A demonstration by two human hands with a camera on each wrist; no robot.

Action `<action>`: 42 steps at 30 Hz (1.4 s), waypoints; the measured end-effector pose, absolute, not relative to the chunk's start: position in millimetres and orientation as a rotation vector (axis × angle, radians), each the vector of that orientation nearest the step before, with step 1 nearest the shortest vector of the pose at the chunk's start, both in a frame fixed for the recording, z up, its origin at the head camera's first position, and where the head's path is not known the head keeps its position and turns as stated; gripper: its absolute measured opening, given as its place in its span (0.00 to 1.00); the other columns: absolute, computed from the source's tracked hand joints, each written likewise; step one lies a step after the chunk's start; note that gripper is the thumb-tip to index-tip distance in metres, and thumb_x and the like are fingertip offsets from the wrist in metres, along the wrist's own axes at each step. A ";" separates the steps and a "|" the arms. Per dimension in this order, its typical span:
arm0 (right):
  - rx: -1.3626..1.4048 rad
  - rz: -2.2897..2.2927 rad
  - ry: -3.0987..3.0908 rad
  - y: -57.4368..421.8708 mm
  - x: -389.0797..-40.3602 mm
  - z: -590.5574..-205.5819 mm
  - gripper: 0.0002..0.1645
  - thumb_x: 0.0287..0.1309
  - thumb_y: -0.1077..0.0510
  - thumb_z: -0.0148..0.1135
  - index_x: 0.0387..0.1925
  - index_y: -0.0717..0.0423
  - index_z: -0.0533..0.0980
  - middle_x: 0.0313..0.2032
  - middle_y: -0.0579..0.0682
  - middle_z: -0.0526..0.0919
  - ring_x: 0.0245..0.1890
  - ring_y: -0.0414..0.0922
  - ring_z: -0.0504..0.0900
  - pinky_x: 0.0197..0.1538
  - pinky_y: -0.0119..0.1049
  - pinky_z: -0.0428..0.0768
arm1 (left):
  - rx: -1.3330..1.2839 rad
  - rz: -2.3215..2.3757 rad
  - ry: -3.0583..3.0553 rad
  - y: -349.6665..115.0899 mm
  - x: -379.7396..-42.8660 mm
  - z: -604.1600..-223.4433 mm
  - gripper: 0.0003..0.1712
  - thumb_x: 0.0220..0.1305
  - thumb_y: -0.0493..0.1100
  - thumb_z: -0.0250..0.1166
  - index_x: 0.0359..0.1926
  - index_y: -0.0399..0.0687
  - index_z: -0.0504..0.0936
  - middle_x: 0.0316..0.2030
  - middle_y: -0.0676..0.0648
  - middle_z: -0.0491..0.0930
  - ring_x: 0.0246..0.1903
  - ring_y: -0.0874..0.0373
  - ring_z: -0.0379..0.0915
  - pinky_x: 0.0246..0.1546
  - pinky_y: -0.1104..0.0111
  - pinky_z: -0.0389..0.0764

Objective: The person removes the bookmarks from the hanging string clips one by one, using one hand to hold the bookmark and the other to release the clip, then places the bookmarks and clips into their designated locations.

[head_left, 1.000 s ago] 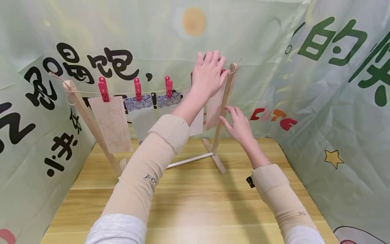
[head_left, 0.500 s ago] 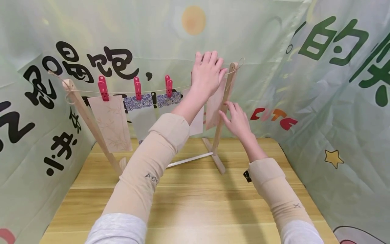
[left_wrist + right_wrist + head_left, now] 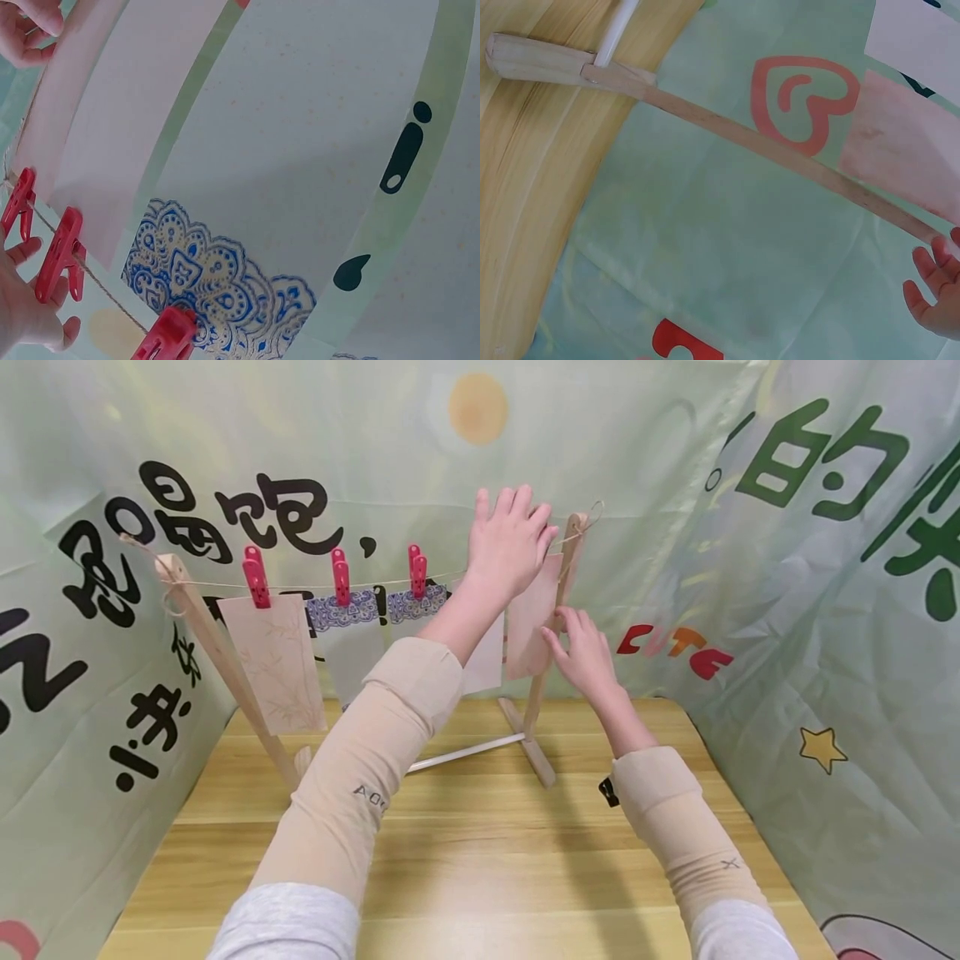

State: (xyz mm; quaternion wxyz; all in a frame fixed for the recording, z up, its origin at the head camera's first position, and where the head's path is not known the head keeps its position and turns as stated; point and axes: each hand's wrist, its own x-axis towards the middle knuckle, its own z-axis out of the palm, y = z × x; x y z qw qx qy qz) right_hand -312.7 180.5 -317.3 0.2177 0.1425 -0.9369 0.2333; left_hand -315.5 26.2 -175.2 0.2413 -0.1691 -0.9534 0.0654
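My left hand (image 3: 508,545) is at the cord near the right post in the head view. In the left wrist view, its fingers hold a red clothespin (image 3: 61,255); another red clothespin (image 3: 21,202) sits beside it on the cord. A pale pink paper (image 3: 534,618) hangs by the post. The left hand hides the clips above it in the head view. My right hand (image 3: 588,656), thumb and fingers apart, touches the wooden post (image 3: 780,154) around mid-height near the pink paper's edge.
More red clothespins (image 3: 341,577) hold a bamboo-print paper (image 3: 273,664) and papers with blue lace-like borders (image 3: 345,610) further left. A left post (image 3: 225,652) and white crossbar (image 3: 465,753) complete the stand on the wooden table (image 3: 480,860). Printed cloth (image 3: 637,452) surrounds it.
My left hand has shifted slightly left, and the pink paper now overlaps the front of the right post. My right hand has risen slightly along the post.
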 end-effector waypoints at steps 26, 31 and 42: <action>0.423 0.814 -2.399 180.2 -316.2 -319.4 0.12 0.59 0.55 0.57 0.33 0.63 0.74 0.33 0.58 0.72 0.35 0.53 0.73 0.41 0.47 0.70 | -0.543 -0.023 -2.547 20.2 -321.9 -182.2 0.22 0.71 0.58 0.33 0.53 0.56 0.65 0.54 0.52 0.58 0.54 0.53 0.54 0.59 0.52 0.41; 0.430 0.814 -2.382 181.1 -317.5 -320.4 0.12 0.58 0.55 0.58 0.33 0.63 0.74 0.33 0.58 0.72 0.35 0.53 0.74 0.41 0.48 0.71 | -0.573 -0.053 -2.505 18.9 -322.7 -183.2 0.21 0.71 0.58 0.34 0.51 0.55 0.67 0.52 0.52 0.60 0.53 0.54 0.56 0.58 0.53 0.42; 0.439 0.839 -2.315 183.1 -315.7 -320.4 0.10 0.57 0.58 0.60 0.31 0.64 0.77 0.32 0.59 0.73 0.35 0.55 0.77 0.40 0.49 0.70 | -0.590 -0.108 -2.427 18.3 -323.2 -183.6 0.21 0.71 0.57 0.35 0.49 0.55 0.68 0.52 0.52 0.60 0.50 0.54 0.57 0.56 0.54 0.44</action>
